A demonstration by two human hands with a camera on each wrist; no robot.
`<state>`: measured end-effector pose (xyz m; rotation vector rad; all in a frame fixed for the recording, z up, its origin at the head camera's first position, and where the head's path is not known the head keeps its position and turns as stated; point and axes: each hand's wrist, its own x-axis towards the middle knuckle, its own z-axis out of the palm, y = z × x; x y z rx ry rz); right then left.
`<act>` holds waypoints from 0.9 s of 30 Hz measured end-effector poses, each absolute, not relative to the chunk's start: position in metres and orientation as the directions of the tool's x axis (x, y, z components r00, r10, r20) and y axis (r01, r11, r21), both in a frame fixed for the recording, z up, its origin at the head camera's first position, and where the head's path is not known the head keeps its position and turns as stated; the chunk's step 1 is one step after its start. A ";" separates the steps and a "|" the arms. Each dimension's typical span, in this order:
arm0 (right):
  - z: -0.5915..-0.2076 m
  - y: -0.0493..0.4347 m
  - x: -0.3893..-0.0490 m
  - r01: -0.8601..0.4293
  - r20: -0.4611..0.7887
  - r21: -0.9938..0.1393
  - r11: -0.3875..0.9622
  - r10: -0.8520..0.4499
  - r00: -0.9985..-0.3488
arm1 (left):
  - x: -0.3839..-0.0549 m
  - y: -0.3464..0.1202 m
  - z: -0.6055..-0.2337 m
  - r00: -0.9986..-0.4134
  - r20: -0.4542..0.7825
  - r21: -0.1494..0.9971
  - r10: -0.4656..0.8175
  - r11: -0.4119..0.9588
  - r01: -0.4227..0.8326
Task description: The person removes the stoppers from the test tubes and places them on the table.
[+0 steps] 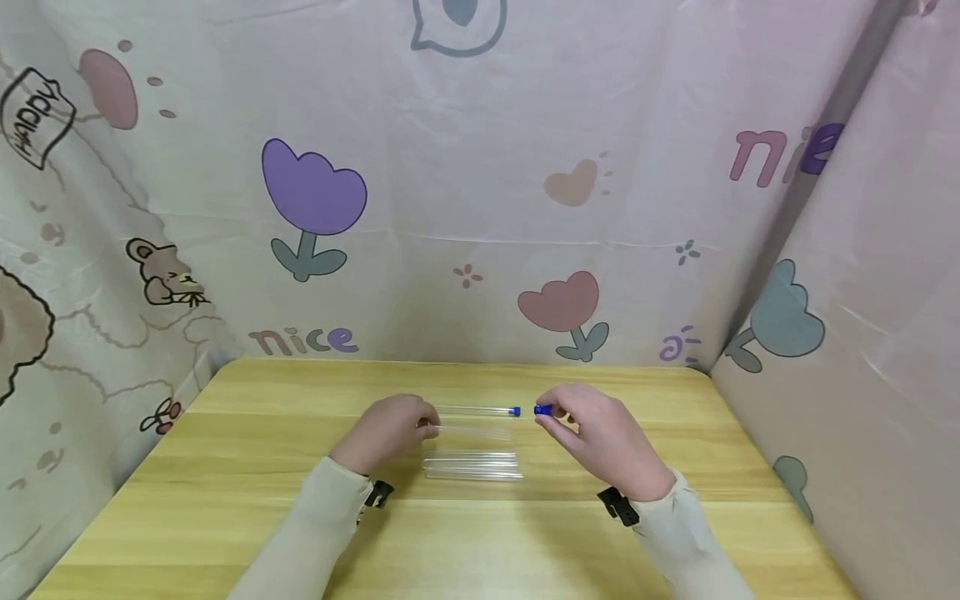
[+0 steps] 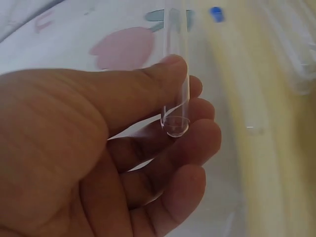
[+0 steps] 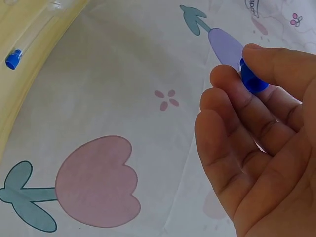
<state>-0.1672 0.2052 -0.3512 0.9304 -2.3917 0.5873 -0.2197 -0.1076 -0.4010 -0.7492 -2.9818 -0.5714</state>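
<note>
My left hand (image 1: 393, 429) pinches a clear test tube (image 2: 176, 94) near its rounded bottom, between thumb and fingers. In the head view this tube points right, towards the other hand, and shows only faintly. My right hand (image 1: 596, 429) holds a small blue cap (image 3: 253, 79) between thumb and fingertips, a short way right of the tubes. Behind the held tube, a test tube (image 1: 472, 410) with a blue cap (image 1: 514, 411) on its right end lies on the wooden table. Several clear tubes (image 1: 472, 467) lie side by side in front of the held one.
The wooden table (image 1: 450, 542) is bordered at the back and sides by a patterned curtain (image 1: 450, 183). A dark wrist camera (image 1: 380, 493) is strapped on the left wrist and another wrist camera (image 1: 618, 506) on the right, over pale sleeves.
</note>
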 end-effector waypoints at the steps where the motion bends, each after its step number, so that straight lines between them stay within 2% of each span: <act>1: -0.351 0.205 -0.167 -0.708 0.590 -0.210 0.674 -0.490 -0.641 | -0.222 -0.107 -0.405 -0.882 0.093 0.348 0.462 0.815 0.464; 10: -0.349 0.206 -0.167 -0.704 0.578 -0.225 0.674 -0.489 -0.653 | -0.224 -0.105 -0.420 -0.886 0.039 0.383 0.462 0.812 0.440; 17: -0.347 0.206 -0.166 -0.695 0.571 -0.231 0.681 -0.484 -0.663 | -0.224 -0.105 -0.426 -0.869 0.032 0.374 0.495 0.800 0.470; 27: -0.346 0.205 -0.166 -0.667 0.524 -0.302 0.682 -0.466 -0.713 | -0.220 -0.101 -0.431 -0.871 -0.020 0.405 0.490 0.801 0.441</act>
